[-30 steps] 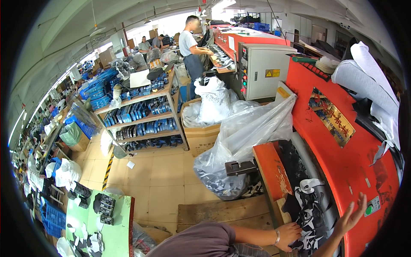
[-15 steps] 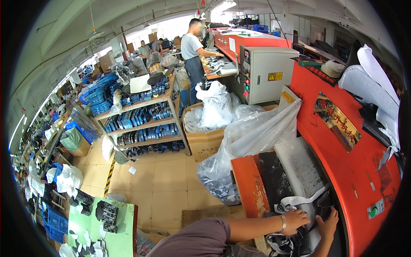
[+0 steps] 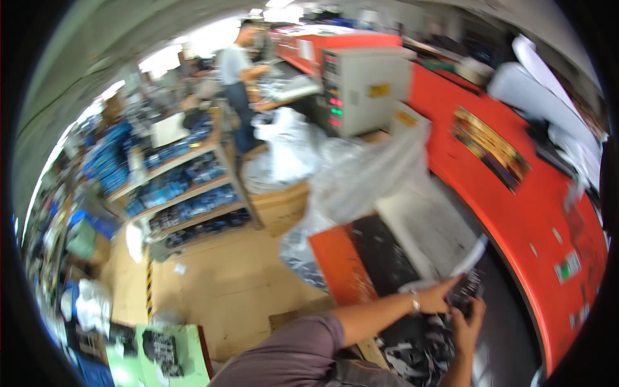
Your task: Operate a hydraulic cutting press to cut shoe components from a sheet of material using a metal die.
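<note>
Both hands meet on one dark, flat cut piece [image 3: 465,291] over the bed of the red machine [image 3: 516,213]. The left hand [image 3: 442,298], a watch at its wrist, reaches in from the left with its fingers curled onto the piece's near-left edge. The right hand [image 3: 469,322] comes up from below and closes on the piece's lower edge. The picture is blurred, so how firmly either one grips cannot be told. The piece lies between the two hands, touching both, and neither is clearly the nearer. Its long axis seems to run up and to the right, away from the body, where a pale strip [image 3: 474,251] sticks out beyond the fingertips.

Just below the hands lies a heap of black and white cut scraps [image 3: 412,355]. To the left of the left hand is the black mat on the orange worktop [image 3: 335,271]. Farther up and left bulges a clear plastic bag [image 3: 361,174].
</note>
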The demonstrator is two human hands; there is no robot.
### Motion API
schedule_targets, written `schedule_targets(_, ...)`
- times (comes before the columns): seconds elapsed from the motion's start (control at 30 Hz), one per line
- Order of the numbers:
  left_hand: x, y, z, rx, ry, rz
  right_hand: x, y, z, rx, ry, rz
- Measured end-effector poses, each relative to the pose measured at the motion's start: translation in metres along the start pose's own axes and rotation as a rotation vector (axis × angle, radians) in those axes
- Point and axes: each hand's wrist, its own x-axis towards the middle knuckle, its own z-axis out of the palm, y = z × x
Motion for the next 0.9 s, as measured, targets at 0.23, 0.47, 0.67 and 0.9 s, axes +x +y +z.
schedule_targets(0.23,-0.025,-0.066,-0.098,0.237,0.214,-0.134,0.025,-0.024,0.047,0.017,-0.371,0.006)
schedule_targets(0.47,-0.039,0.014,-0.194,1.089,0.552,-0.454,0.061,0.056,-0.037,-0.497,-0.057,0.107)
schedule_targets(0.67,0.036,0.006,-0.128,0.66,0.5,-0.083,0.096,0.089,-0.06,-0.58,-0.086,0.146)
schedule_targets(0.9,0.106,-0.077,-0.029,0.812,0.035,0.04,0.068,0.088,-0.051,-0.576,0.058,0.215)
